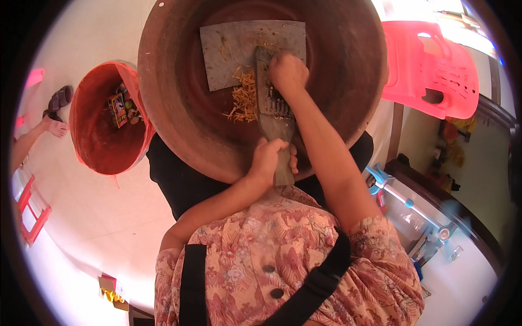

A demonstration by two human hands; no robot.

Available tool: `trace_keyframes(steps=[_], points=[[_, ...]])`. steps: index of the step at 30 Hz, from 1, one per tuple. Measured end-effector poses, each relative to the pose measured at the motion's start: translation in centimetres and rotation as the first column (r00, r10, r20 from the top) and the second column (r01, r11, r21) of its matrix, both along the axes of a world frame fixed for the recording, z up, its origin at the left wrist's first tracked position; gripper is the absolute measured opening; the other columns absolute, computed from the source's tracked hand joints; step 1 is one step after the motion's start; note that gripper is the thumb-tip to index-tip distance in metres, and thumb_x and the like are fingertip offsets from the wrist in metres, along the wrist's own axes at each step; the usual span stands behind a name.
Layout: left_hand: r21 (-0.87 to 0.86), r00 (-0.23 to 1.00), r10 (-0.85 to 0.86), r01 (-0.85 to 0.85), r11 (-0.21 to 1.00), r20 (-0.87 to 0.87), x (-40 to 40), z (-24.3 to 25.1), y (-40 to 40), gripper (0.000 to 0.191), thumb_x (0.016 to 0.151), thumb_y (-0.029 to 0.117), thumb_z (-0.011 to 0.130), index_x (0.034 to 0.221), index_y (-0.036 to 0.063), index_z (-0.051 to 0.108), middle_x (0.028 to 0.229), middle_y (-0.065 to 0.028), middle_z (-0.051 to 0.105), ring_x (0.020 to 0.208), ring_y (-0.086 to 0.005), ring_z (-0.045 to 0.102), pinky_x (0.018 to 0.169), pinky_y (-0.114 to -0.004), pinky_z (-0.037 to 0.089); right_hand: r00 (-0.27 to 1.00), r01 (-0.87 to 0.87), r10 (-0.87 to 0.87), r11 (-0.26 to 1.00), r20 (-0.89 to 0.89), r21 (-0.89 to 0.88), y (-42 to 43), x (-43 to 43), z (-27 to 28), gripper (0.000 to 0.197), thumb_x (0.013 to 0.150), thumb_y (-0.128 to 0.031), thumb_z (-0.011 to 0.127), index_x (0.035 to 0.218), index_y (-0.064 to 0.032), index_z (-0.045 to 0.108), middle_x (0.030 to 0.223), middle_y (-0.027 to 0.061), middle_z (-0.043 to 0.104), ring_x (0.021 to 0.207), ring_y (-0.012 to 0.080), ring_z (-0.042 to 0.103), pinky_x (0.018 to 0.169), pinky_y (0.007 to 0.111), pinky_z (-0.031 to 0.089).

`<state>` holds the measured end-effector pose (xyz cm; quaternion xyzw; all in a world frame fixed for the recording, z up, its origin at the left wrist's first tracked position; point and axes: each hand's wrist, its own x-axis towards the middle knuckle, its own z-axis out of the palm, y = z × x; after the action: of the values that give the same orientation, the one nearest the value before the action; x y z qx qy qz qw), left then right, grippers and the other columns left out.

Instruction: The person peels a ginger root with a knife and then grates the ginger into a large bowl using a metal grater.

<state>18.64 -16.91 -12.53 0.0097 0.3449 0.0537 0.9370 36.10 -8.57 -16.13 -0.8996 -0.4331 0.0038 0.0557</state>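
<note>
My left hand [267, 161] is closed around the handle of a wooden grater [267, 118], which slants down into a large brown basin [175, 118]. My right hand [289, 73] is curled into a fist against the upper part of the grater's face, just above its row of metal teeth; whatever may be inside the fist is hidden. Left of the grater lies a heap of thin yellowish shreds [244, 98]. Behind them, a flat grey metal sheet [228, 45] rests in the basin, with a few shreds scattered on it.
A bin with a red bag liner [98, 138] stands left of the basin, holding a printed packet [118, 110]. Another person's foot [55, 125] and a dark sandal [61, 98] are farther left. To the right are a pink plastic chair [452, 77] and a blue-and-white stand [408, 201].
</note>
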Motion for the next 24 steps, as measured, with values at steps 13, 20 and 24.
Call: trace_keyframes(steps=[13, 20, 24], points=[[0.032, 1.000, 0.003, -0.002, 1.000, -0.026, 0.0, 0.3, 0.1, 0.015, 0.082, 0.010, 0.049, 0.093, -0.0014, 0.050, 0.074, -0.0163, 0.057, 0.053, -0.0259, 0.055, 0.046, -0.041, 0.049, 0.997, 0.009, -0.004, 0.998, -0.071, 0.061, -4.3, -3.3, 2.2, 0.028, 0.084, -0.026, 0.056, 0.075, -0.0003, 0.063, 0.076, 0.0227, 0.063, 0.073, 0.0378, 0.063, 0.065, 0.048, 0.049], [-0.003, 0.998, -0.005, 0.005, 1.000, -0.063, 0.6, 0.6, 1.2, 0.015, 0.082, 0.010, 0.048, 0.092, -0.0012, 0.050, 0.074, -0.0151, 0.057, 0.053, -0.0259, 0.055, 0.047, -0.041, 0.048, 0.988, 0.111, -0.123, 0.986, -0.095, -0.123, 1.9, 1.6, 0.1, 0.018, 0.076, -0.011, 0.055, 0.081, -0.0007, 0.069, 0.088, 0.0221, 0.067, 0.078, 0.0358, 0.066, 0.071, 0.044, 0.052], [0.011, 1.000, 0.019, -0.019, 1.000, -0.019, 0.9, -0.2, 1.4, 0.014, 0.082, 0.010, 0.048, 0.092, 0.0003, 0.050, 0.074, -0.0150, 0.057, 0.053, -0.0263, 0.054, 0.047, -0.041, 0.047, 0.979, 0.166, -0.173, 0.983, -0.104, -0.073, 2.3, 1.8, -0.6, 0.018, 0.078, -0.012, 0.054, 0.079, -0.0007, 0.069, 0.086, 0.0229, 0.066, 0.081, 0.0365, 0.065, 0.073, 0.044, 0.052]])
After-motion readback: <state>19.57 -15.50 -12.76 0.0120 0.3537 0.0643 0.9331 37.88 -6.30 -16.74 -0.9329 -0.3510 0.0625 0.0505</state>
